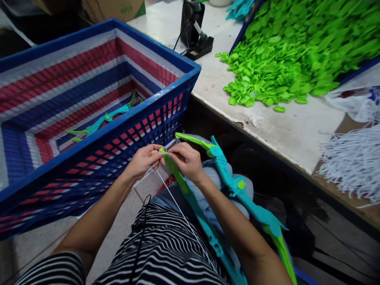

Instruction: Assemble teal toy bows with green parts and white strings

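Observation:
A turquoise and green toy bow (197, 209) lies lengthwise along my lap, its green tip pointing away from me. My left hand (146, 161) pinches that green tip. Close beside it, my right hand (187, 160) is closed at the same tip, thumb and finger pinching the end of a white string (175, 198). From the tip the string runs back across the striped shirt. A second toy bow (228, 174), also turquoise with green ends, rests on my legs to the right, partly behind my right forearm.
On the left stands a blue plastic crate (103, 138) with striped lining and toy bows (108, 116) inside. The white table (285, 130) carries a heap of green plastic pieces (276, 67), a bundle of white strings (353, 162) and a small black fan (194, 31). A cardboard box (114, 10) stands behind.

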Demonstrator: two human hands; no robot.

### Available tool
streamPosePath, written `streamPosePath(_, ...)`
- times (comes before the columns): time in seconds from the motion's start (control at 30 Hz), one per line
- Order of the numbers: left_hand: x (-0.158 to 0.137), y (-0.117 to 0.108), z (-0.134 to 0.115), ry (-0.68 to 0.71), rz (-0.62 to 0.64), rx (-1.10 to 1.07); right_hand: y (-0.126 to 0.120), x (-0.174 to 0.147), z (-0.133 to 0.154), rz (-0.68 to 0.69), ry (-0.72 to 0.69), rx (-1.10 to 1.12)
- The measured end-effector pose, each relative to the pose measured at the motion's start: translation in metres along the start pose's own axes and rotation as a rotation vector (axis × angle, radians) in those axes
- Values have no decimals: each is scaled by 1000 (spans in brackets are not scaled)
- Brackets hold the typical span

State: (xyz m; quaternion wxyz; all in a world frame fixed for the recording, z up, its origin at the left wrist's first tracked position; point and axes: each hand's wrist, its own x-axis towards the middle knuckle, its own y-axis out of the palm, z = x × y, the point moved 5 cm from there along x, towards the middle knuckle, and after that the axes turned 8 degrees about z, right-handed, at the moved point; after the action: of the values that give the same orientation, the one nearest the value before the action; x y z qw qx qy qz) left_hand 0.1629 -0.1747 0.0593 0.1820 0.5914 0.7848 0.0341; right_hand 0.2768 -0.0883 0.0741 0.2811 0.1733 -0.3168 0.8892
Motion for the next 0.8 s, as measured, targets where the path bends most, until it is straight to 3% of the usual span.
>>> streamPosePath(0.13, 1, 1, -1, -23, 2, 130, 7, 6, 7, 53, -84, -142)
streamPosePath(0.23, 2, -1, -3, 29, -86, 436, -2, 7, -8, 14, -64, -242)
streamPosePath(0.33, -1, 7, -13, 293, -228, 775, -44, 11, -39, -233, 77, -325)
streamPosePath(0.4, -1, 20, -15, 445, -175, 863, -76, 9, -52, -488, 204, -344)
streamPosePath(0.47, 3, 32, -15, 466, -56, 838, -91, 3, -45, -650, 249, -315)
streamPosePath(0.53, 10, 36, -16, 366, 6, 701, -78, -1, -18, -598, 144, -273)
streamPosePath(0.6, 17, 34, -20, 210, 7, 485, -46, -6, 15, -402, -46, -253)
streamPosePath(0.67, 19, 29, -30, 117, -18, 385, -15, -16, 36, -269, -141, -250)
streamPosePath(0.8, 8, 24, -61, 163, -137, 691, 11, -25, 34, -208, -93, -253)
